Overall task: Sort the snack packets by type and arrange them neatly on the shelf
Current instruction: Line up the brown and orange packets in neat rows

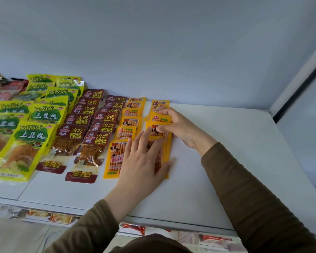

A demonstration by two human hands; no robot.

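On the white shelf (217, 161), three kinds of snack packet were laid in overlapping columns. At the far left, about nine yellow-green packets (28, 141) could be counted in roughly two columns, though the ones at the frame edge were cut off. Next to them, ten dark red packets (91, 148) were set out in two columns of five. To their right, a column of five orange packets (115, 157) was counted, and just beside it a second orange column (160, 114) was being built; its number could not be told, since it was largely covered by the hands.

The left hand (144, 157) was laid flat, with straight fingers pressed on the front packets of that second column, and nothing was gripped by it. The right hand (173, 125) was curled over the middle of the same column, and one orange packet (158, 130) was pinched between thumb and fingers, lying just beyond the left fingertips and touching the packets beneath. Brown sleeves (244, 189) were worn on both arms.
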